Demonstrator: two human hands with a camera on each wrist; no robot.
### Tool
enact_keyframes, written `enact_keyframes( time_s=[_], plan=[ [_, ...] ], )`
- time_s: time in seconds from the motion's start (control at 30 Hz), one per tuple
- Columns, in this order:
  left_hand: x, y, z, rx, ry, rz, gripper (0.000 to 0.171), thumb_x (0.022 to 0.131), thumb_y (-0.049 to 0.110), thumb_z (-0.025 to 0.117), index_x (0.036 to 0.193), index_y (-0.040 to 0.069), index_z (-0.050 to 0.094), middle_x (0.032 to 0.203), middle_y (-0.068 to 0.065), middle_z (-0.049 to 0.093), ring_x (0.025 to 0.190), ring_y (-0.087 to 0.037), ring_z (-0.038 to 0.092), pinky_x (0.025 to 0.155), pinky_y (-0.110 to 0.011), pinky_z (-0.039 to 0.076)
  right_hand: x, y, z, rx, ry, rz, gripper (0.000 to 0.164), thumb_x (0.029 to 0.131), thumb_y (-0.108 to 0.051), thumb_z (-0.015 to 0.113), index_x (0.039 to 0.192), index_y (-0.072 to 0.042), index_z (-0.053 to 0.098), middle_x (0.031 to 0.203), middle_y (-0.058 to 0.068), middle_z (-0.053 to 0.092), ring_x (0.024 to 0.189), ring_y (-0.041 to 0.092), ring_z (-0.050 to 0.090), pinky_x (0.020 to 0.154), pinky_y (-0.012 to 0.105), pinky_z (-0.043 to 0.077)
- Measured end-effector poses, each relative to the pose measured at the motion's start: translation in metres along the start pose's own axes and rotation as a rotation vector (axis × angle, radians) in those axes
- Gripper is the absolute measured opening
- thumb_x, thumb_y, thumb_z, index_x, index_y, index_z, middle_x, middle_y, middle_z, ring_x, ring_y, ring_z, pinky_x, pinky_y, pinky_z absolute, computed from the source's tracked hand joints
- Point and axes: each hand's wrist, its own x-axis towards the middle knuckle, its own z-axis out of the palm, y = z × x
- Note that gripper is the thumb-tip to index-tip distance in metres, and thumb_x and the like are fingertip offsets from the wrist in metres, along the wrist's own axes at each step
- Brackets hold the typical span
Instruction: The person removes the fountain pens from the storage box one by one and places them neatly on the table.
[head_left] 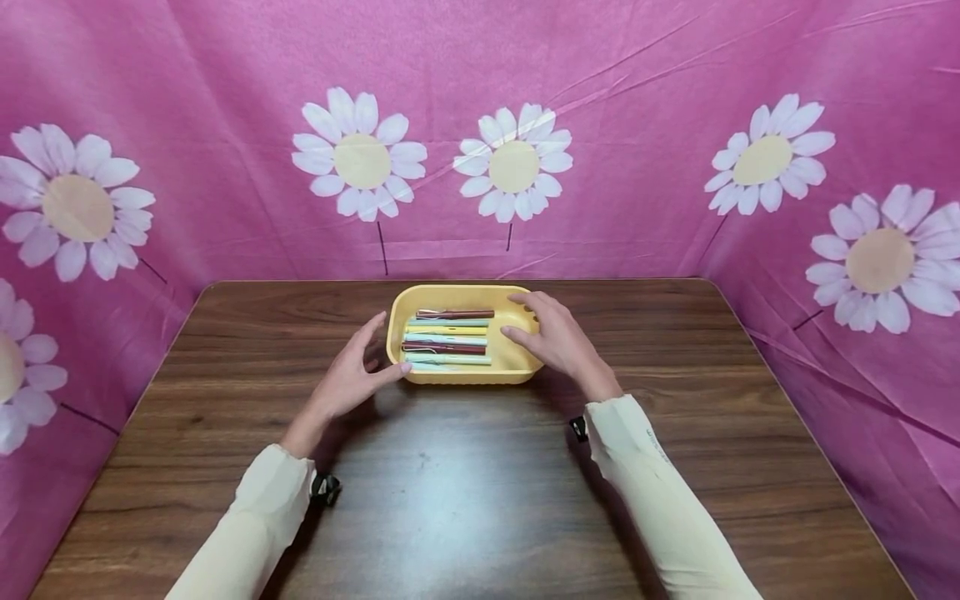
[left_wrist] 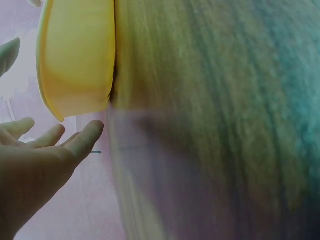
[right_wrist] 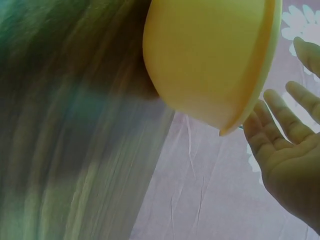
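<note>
A yellow plastic basket [head_left: 472,377] sits on the wooden table, its rounded wall [left_wrist: 77,55] filling the top of the left wrist view. Inside, toward its left side, several pens lie in parallel: dark red pens [head_left: 457,315], a yellow pen [head_left: 450,331] and pale ones. My left hand [head_left: 348,379] is at the basket's left end, fingers spread and thumb reaching the front left corner. At the opposite end, my right hand [head_left: 562,337] reaches over the right rim with loosely bent fingers; in the right wrist view its fingertips are close beside the basket's rim [right_wrist: 265,75]. Neither hand grips anything.
The brown wood-grain table [head_left: 435,483] ends at a pink cloth [head_left: 600,67] printed with white daisies, which rises behind it and along both sides. Small black devices [head_left: 325,490] show at both sleeve cuffs.
</note>
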Motion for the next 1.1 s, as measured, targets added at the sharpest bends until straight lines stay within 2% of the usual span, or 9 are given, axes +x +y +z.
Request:
enact_keyframes(
  time_s=[0.17,0.23,0.5,0.73,1.1],
  plan=[
    [0.004,-0.005,0.0,-0.15,-0.016,0.003,0.091,0.09,0.012,0.077,0.16,0.004,0.02,0.156,-0.026,0.033,0.144,-0.041,0.033,0.113,-0.054,0.036,0.009,0.001,0.004,0.049,-0.006,-0.011,0.054,0.094,-0.026,0.074,0.138,-0.001,0.057,0.127,0.018,0.063,0.113,0.035,0.06,0.093,0.048,0.053],
    [0.005,-0.006,0.0,-0.177,-0.017,0.005,0.09,0.09,0.01,0.077,0.16,0.005,0.021,0.156,-0.026,0.035,0.143,-0.04,0.035,0.114,-0.054,0.035,0.012,0.001,0.006,0.068,-0.015,-0.001,0.052,0.094,-0.026,0.074,0.137,0.0,0.058,0.126,0.018,0.064,0.11,0.035,0.062,0.092,0.048,0.054],
    [0.007,-0.01,-0.003,-0.173,0.01,-0.015,0.089,0.087,0.014,0.079,0.159,0.007,0.027,0.154,-0.024,0.039,0.14,-0.041,0.038,0.116,-0.057,0.027,0.029,0.0,0.01,0.096,-0.07,0.057,0.049,0.093,-0.026,0.075,0.132,0.001,0.061,0.128,0.019,0.063,0.112,0.035,0.062,0.097,0.047,0.051],
    [0.009,-0.013,-0.001,-0.219,-0.021,-0.05,0.083,0.088,0.011,0.078,0.156,0.008,0.03,0.152,-0.024,0.038,0.14,-0.044,0.038,0.113,-0.058,0.034,0.041,0.006,0.015,0.124,-0.108,0.103,0.047,0.093,-0.024,0.075,0.13,0.002,0.061,0.127,0.021,0.063,0.114,0.035,0.061,0.098,0.047,0.05],
    [0.012,-0.013,0.001,-0.312,-0.06,-0.073,0.088,0.086,0.004,0.077,0.158,0.007,0.025,0.154,-0.025,0.033,0.143,-0.045,0.033,0.111,-0.056,0.036,0.058,0.007,0.023,0.161,-0.143,0.172,0.042,0.091,-0.024,0.076,0.125,-0.001,0.065,0.125,0.016,0.065,0.116,0.031,0.06,0.099,0.044,0.049]
  ],
)
